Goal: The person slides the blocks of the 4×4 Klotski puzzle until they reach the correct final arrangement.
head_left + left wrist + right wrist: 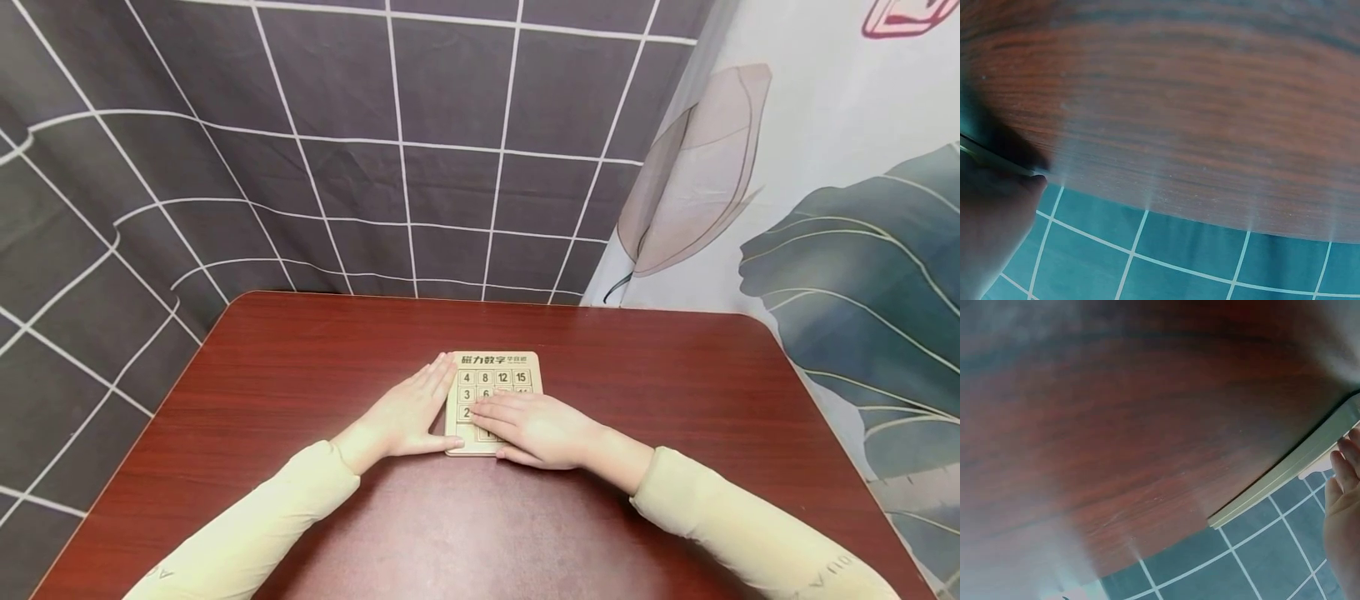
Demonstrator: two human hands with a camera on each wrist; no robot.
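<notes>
A cream-coloured number sliding puzzle [467, 446] lies flat on the table, with Chinese lettering along its top and several numbered tiles in rows. My left hand [411, 415] rests along its left edge, fingers straight and thumb stretched onto the lower left corner. From the right, my right hand [546, 428] lies over the tiles with its fingers extended, touching the middle and lower rows and hiding several of them. A bare gap shows at the lower left of the tile field. In the right wrist view the side of the puzzle frame [1285, 472] appears beneath the fingers.
The dark red wooden table [337, 342] carries the puzzle near its middle. A grey curtain with a white grid [450, 183] hangs behind and to the left. At the right hangs a white curtain with leaf prints [847, 267].
</notes>
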